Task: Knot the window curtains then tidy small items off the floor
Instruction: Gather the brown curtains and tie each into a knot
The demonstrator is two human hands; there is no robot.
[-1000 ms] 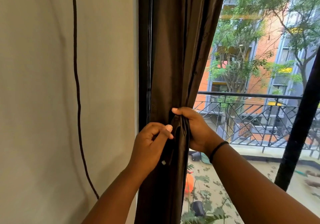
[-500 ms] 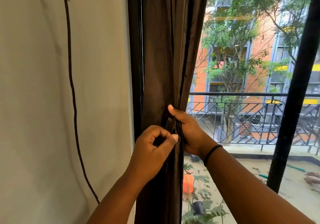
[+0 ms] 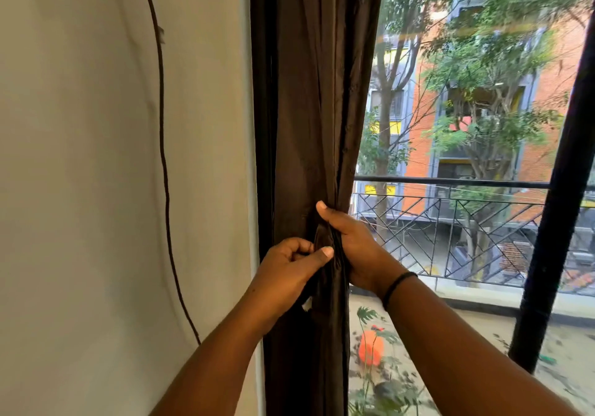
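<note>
The dark brown curtain [image 3: 317, 100] is hanging gathered into a narrow column at the window's left edge, its glossy folds running straight down. Partway down it is pinching in to a tight waist, where a small loop of fabric is bulging out, possibly a knot forming, though the folds are hiding it.

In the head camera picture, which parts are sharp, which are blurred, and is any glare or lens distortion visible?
Head view: both hands, left hand and right hand, and the brown curtain are fairly sharp; the trees outside are soft and smeared; a faint yellowish streak of glare crosses the window glass; the wide lens bends the black window bar.
</note>
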